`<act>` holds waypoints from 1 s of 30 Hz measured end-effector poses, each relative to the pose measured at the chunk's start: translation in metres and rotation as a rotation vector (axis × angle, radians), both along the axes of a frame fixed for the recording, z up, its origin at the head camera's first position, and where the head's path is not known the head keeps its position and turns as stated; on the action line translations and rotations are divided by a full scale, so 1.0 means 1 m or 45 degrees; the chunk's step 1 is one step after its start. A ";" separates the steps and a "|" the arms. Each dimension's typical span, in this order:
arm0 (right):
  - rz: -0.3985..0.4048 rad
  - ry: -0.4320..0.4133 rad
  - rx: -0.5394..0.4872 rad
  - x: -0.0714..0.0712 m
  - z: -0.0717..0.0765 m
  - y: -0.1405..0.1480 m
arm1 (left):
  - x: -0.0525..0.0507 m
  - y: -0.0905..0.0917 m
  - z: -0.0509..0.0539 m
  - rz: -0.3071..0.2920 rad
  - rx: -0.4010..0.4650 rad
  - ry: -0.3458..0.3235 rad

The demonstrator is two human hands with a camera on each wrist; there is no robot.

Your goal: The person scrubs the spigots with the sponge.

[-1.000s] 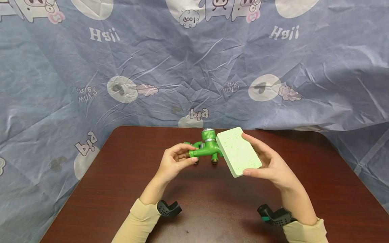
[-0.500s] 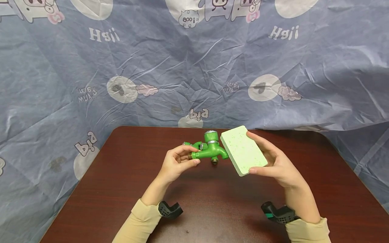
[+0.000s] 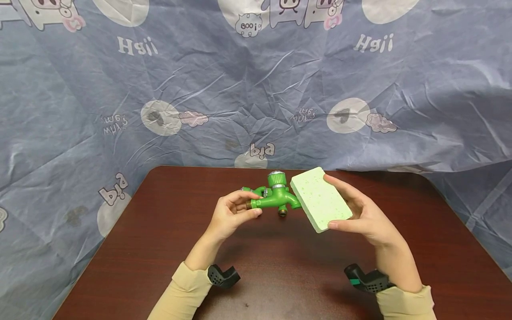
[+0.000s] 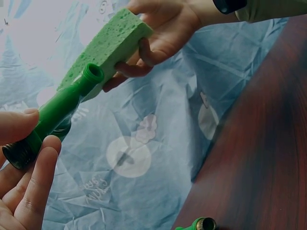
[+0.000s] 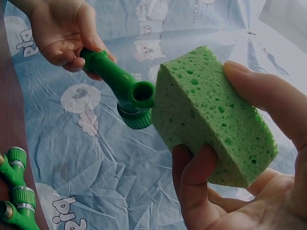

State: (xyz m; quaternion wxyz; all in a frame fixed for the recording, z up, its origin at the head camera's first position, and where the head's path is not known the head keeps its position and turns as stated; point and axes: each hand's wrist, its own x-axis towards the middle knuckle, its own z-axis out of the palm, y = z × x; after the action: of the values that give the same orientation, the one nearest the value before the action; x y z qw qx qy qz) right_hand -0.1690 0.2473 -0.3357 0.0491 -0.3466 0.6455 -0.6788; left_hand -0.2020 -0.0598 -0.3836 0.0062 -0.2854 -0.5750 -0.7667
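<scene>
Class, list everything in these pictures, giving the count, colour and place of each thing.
Table: one, dark red-brown, across the lower head view
Cloth: one, blue-grey with printed pictures, behind the table
Sponge: one, light green, held above the table
Tap: one, mainly green, left of the sponge
Valve fitting: at least one, partly hidden, green, beyond the tap
Wrist devices: two, mostly black, one per wrist
Sleeves: two, cream, on both forearms
Left grip: one, bare hand, holding the tap's end
Right grip: one, bare hand, holding the sponge

The faucet (image 3: 276, 198) is left of the sponge (image 3: 321, 200), above the table (image 3: 288, 271), before the cloth (image 3: 240, 93).
</scene>
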 end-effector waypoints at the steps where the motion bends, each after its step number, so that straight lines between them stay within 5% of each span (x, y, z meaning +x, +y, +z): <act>1: -0.010 -0.003 0.012 0.000 0.000 0.001 | 0.000 0.000 0.000 -0.001 0.001 -0.001; 12: 0.054 0.094 -0.153 0.004 0.002 -0.008 | 0.001 0.002 0.000 -0.012 -0.008 -0.006; 22: -0.032 -0.009 -0.061 0.005 0.002 -0.012 | 0.001 0.002 -0.003 0.003 -0.025 0.013; 30: 0.002 0.008 -0.103 0.001 0.000 -0.008 | 0.001 0.002 -0.002 -0.007 -0.038 0.023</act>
State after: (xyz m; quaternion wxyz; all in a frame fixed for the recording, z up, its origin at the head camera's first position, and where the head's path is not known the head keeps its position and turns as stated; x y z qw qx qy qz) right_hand -0.1680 0.2391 -0.3355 0.0337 -0.3508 0.6175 -0.7032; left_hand -0.2007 -0.0576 -0.3854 0.0052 -0.2940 -0.5856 -0.7554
